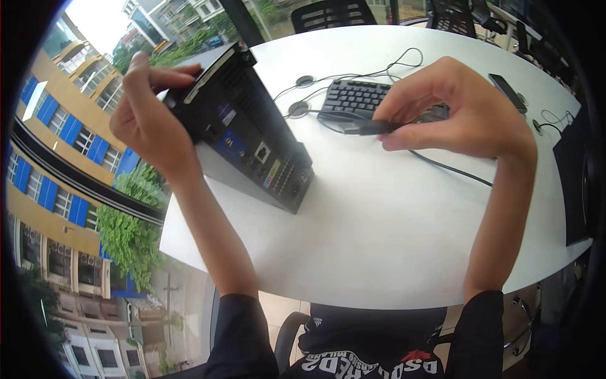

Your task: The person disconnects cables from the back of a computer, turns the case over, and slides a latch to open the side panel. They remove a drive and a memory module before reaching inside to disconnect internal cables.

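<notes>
A black desktop computer tower [259,136] stands on the white table, its back panel with the rows of ports facing me. My left hand [154,120] grips the tower's upper end, with fingers bent over its edge. Pinched between the thumb and fingers of my right hand [467,114] is a USB plug [361,128], pointing left towards the tower and apart from its ports. Its black cable [451,169] trails down and right across the table. Part of the plug and cable is covered by my fingers.
Behind my right hand lies a black keyboard [350,95], partly hidden, with its cable looping over the white table [372,240]. Two round cable holes sit left of it. A phone [507,93] and a black monitor-like panel [571,189] are at the right. A window borders the left.
</notes>
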Demonstrator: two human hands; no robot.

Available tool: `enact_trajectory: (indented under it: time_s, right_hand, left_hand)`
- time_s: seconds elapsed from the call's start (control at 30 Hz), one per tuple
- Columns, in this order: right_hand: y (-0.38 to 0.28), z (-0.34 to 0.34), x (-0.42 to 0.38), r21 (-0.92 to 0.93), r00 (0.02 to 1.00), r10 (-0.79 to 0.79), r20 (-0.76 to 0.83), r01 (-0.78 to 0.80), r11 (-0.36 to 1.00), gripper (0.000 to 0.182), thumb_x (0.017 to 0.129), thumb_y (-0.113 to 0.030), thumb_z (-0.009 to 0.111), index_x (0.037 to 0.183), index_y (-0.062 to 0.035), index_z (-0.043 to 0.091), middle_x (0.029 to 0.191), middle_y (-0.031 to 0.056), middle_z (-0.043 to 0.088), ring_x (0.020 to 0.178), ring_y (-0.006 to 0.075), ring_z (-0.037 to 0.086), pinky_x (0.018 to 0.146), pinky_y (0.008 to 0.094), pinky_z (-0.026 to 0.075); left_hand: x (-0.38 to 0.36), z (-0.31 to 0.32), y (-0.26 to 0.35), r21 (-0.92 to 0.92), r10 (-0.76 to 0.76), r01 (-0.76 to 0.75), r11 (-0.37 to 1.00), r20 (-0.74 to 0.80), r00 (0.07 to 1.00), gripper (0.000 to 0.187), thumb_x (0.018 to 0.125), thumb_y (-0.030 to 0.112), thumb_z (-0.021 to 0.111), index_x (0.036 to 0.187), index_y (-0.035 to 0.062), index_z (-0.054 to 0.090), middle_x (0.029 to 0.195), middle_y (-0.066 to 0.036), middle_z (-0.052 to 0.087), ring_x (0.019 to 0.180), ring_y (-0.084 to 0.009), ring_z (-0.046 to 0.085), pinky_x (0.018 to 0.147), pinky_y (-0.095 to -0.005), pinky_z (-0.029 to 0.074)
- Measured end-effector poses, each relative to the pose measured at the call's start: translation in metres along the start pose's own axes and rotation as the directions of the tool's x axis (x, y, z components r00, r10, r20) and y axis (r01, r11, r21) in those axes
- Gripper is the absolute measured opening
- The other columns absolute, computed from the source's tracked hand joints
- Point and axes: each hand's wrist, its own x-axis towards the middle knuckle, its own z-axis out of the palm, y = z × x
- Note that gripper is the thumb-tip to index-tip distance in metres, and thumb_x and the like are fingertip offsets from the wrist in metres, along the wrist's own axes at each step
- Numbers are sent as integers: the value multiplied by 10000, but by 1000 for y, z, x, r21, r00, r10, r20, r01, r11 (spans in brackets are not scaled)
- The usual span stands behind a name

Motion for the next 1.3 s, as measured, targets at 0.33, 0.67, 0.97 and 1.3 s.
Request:
enact_trajectory:
  time_s: [0.33,0.67,0.97,1.3]
  right_hand:
    - [30,-21,-4,227,988,-128,89,105,968,260,715,24,850,963,-47,816,980,121,791,915,226,745,1002,393,552]
    - [41,-30,-12,188,997,48,-55,-37,982,230,807,-45,830,1031,-10,791,939,137,786,844,201,749,935,352,585]
    - [110,-55,-29,-22,785,481,-391,-531,847,326,899,-256,741,1065,23,770,914,144,776,829,188,755,863,328,586]
    - [85,-52,-25,-305,686,269,-676,-593,745,373,984,-345,676,1179,-34,741,1033,131,776,908,202,758,878,352,582]
  left_hand:
    - [0,-1,1,41,-31,30,999,12,999,508,1048,208,519,626,-30,669,666,-142,713,675,-196,695,1186,-445,319]
    - [-1,-2,2,40,-71,71,997,3,997,498,1040,233,541,627,-15,666,704,-149,728,695,-189,701,1099,-386,410]
    - [0,-4,-1,28,-97,97,995,3,995,471,1035,249,566,638,7,642,750,-158,739,752,-205,737,968,-330,507]
    - [-1,-2,-6,-2,-86,86,996,12,996,471,1042,235,561,639,11,660,725,-151,737,724,-220,739,1079,-382,446]
